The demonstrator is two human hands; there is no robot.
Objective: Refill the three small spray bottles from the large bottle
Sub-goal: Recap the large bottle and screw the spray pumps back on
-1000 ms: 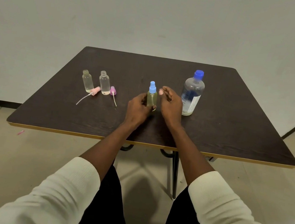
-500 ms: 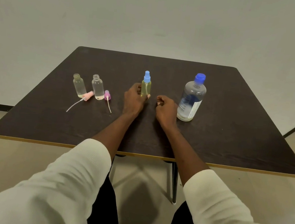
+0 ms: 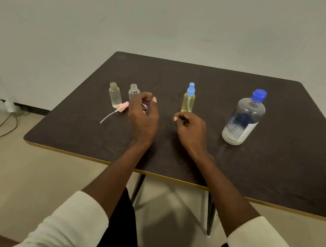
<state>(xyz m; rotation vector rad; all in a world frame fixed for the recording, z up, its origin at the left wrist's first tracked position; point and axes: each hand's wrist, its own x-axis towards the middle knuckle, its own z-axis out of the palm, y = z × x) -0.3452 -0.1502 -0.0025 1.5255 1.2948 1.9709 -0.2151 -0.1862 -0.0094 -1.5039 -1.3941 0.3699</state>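
The left hand (image 3: 143,117) is held over the left middle of the dark counter (image 3: 275,174), with fingers curled and the thumb raised. A purple spray head (image 3: 145,106) is glimpsed inside the curl of the fingers; whether the grip is closed on it or only hovering above it cannot be told. The right hand (image 3: 191,132) is seen loosely curled, forefinger and thumb nearly pinched, and nothing is held in its grip; it lies just near of the capped spray bottle (image 3: 189,98), apart from it.

That bottle, blue-topped and filled with yellowish liquid, stands upright near the counter's centre. Two open small bottles are set upright at the left: the far-left bottle (image 3: 114,95), and the second bottle (image 3: 134,91), which is partly hidden behind the left hand's fingers. A pink spray head (image 3: 123,106) with its white dip tube (image 3: 108,115) is laid flat just beside the far-left bottle, the tube pointing toward the near left edge. The large bottle (image 3: 243,119), blue-capped and nearly empty, stands upright at the right, well apart from both hands.

Open surface is left across the near strip and the whole right side of the counter; the far half behind the bottles is also bare.
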